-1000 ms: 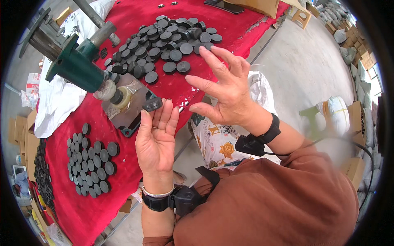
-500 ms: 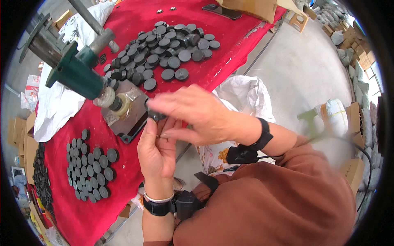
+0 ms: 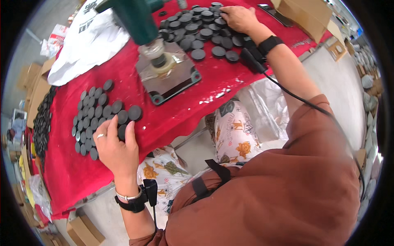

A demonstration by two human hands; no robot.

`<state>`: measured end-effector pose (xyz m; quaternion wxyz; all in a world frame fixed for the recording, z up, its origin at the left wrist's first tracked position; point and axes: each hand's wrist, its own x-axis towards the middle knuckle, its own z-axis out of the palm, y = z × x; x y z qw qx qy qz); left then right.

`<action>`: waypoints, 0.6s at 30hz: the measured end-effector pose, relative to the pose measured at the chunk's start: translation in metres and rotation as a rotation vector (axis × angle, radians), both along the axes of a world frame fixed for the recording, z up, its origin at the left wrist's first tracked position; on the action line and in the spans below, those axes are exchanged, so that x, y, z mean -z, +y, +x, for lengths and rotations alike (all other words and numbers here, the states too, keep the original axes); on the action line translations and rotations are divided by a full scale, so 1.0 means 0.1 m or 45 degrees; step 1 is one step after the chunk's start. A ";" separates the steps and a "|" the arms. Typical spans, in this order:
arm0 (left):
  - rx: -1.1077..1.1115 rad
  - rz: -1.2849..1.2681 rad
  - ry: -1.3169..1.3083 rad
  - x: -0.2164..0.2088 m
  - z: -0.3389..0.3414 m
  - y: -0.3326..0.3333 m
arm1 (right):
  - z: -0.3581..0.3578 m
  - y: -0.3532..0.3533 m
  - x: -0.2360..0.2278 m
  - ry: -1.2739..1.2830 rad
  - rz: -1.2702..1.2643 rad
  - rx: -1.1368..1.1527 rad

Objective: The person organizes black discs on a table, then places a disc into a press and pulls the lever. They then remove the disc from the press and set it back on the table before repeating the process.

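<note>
My left hand, with a ring on one finger, is at the near right edge of a spread-out group of black discs on the red cloth. Its thumb and index finger are closed about one black disc. Farther off, my right hand reaches into the right side of a heaped pile of black discs. Its fingers curl down onto the discs; what lies under the fingertips is hidden. Between the two groups stands a green press, its ram over a pale ring on a metal base plate.
A white sack lies left of the press. An open cardboard box and a phone are at the far right of the red-covered table. More dark parts line the left edge. A cable runs along my right arm.
My hands, together in front of the press before, have parted: the left to the spread-out discs, the right to the far pile. The view has shifted, so the press appears farther right.
</note>
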<state>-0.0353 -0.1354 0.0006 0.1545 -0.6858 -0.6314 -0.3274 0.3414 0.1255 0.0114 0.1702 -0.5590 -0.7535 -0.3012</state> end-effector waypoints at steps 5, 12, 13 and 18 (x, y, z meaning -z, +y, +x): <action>-0.024 -0.194 0.269 0.01 0.05 0.10 | -0.46 -0.25 -0.67 0.335 -0.080 0.095; 0.143 -0.257 0.079 -0.16 0.12 0.24 | -1.44 -0.56 -2.07 1.696 -0.112 -0.844; 0.203 -0.244 -0.113 -0.20 0.13 0.29 | -1.48 -0.58 -2.13 1.676 -0.125 -0.863; 0.424 -0.192 -0.465 -0.33 0.31 0.65 | -1.54 -0.58 -2.29 1.613 -0.236 -0.891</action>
